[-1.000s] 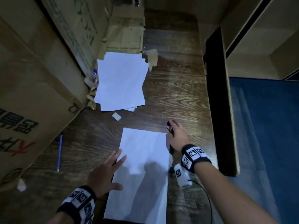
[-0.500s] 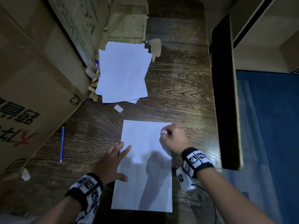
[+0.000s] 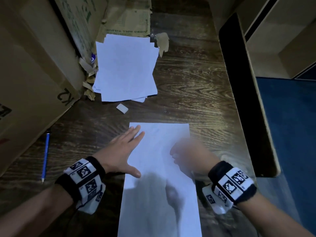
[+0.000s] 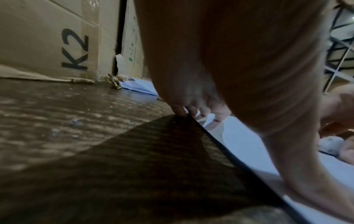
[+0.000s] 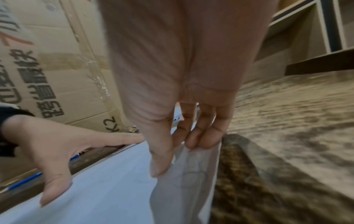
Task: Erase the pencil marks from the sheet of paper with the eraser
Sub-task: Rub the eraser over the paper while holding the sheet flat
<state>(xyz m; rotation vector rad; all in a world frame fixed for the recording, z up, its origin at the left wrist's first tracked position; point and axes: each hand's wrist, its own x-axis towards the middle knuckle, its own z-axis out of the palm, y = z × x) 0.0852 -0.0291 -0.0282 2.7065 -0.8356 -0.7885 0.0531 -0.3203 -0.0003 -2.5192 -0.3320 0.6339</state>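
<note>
A white sheet of paper (image 3: 159, 194) lies lengthwise on the dark wooden table (image 3: 196, 93). My left hand (image 3: 123, 151) lies flat on the sheet's left edge near its top corner, fingers straight and thumb spread. My right hand (image 3: 186, 156) is motion-blurred over the sheet's right half. In the right wrist view its thumb and curled fingers (image 5: 197, 136) pinch together with their tips down on the sheet (image 5: 95, 189). A small pale bit shows at the fingertips in the head view; the eraser there is mostly hidden. Faint pencil curves (image 5: 191, 177) show just below the fingertips.
A second white eraser (image 3: 122, 108) lies loose beyond the sheet, below a stack of white paper (image 3: 126, 69). A blue pencil (image 3: 45, 156) lies at the left by the cardboard boxes (image 3: 34, 74). A black-faced board (image 3: 242, 93) borders the table's right side.
My right hand came from beside the sheet onto its top right corner, then moved down its right half, blurring. My left hand slid up the left edge toward the top corner.
</note>
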